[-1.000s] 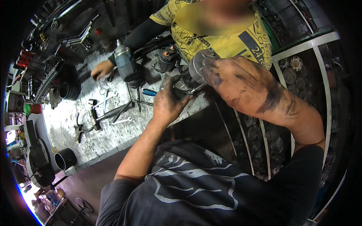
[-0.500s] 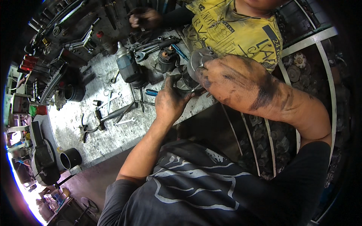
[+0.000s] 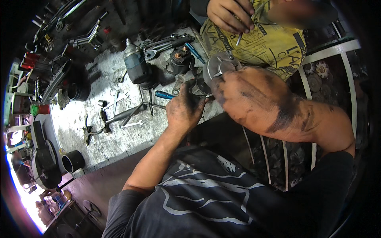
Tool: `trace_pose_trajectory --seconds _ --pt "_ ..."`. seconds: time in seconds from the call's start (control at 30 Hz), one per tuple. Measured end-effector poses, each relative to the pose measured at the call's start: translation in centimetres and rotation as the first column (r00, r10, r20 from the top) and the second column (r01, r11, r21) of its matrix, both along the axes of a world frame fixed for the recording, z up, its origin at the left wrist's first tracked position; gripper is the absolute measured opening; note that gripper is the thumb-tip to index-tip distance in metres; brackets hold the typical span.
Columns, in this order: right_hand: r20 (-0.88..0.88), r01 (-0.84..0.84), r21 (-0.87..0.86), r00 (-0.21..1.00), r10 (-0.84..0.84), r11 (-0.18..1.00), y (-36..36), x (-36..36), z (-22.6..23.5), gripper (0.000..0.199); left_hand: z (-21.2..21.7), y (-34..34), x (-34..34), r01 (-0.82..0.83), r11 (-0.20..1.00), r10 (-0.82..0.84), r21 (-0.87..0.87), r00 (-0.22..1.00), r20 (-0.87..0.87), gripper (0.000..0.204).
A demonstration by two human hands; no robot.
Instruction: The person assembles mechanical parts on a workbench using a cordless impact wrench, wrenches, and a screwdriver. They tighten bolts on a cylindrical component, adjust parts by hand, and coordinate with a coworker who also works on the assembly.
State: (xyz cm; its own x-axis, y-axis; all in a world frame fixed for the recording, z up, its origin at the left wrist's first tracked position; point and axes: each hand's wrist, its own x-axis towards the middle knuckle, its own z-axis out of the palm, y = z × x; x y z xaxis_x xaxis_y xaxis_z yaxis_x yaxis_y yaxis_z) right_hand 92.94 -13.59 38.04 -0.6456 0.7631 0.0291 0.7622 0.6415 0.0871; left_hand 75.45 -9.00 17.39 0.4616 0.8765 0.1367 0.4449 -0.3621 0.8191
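Over the bench's right edge, my right hand (image 3: 254, 101) is closed around a round cast-metal housing (image 3: 214, 65) with a rounded nose. Grease darkens that hand and forearm. Just left of it, my left hand (image 3: 183, 109) grips a dark metal part (image 3: 195, 84) that meets the housing's open side. Its thumb and fingers wrap the part, and their tips are partly hidden. A blue-handled screwdriver (image 3: 164, 95) lies beside my left hand. Behind the parts sits a black cylindrical part with copper-coloured terminals (image 3: 179, 62), near another blue-handled tool (image 3: 193, 51).
A cordless impact wrench (image 3: 137, 65) stands on the metal-topped bench (image 3: 107, 141). Around it lie a hammer (image 3: 125, 114), an open-ended wrench (image 3: 133, 124) and several ratchets. A co-worker's hand (image 3: 230, 16) holds a thin rod close beyond my right hand. Slatted racks (image 3: 285, 166) of parts stand at right.
The co-worker's hand has come from over the bench to the front of the yellow shirt, now with a thin rod. My hands keep hold of the parts, with the housing tilted slightly differently.
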Motion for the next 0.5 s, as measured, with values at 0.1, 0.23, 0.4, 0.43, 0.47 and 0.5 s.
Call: trace_pose_trajectory --seconds 0.1,0.23,0.4,0.43,0.47,0.5 --pt "0.123 0.040 0.024 0.991 -0.042 0.999 -0.1 0.1 1.2 0.026 -0.5 0.4 0.1 -0.006 0.999 0.004 -0.035 0.999 -0.051 0.066" --pt "0.196 0.128 -0.056 0.974 -0.115 0.990 -0.2 0.4 3.2 0.025 -1.2 0.6 0.0 0.015 0.998 -0.015 -0.053 1.000 0.007 0.068" --pt "0.214 0.085 -0.039 0.974 -0.075 0.996 1.0 0.2 2.9 0.022 -1.5 0.6 -0.1 0.017 1.000 -0.017 -0.010 0.999 0.029 0.066" --pt "0.151 0.074 -0.029 0.986 -0.069 0.997 1.2 0.1 2.8 0.022 -1.5 0.7 -0.1 0.017 1.000 -0.017 -0.007 1.000 0.024 0.067" --pt "0.103 0.171 -0.070 0.981 -0.164 0.983 1.4 0.0 2.6 0.022 -1.5 0.8 -0.1 0.018 1.000 -0.018 -0.014 1.000 0.016 0.067" --pt "0.139 0.270 -0.146 0.958 -0.250 0.952 1.4 -0.2 2.6 0.022 -1.4 0.9 0.0 0.018 1.000 -0.018 -0.001 0.999 0.029 0.067"
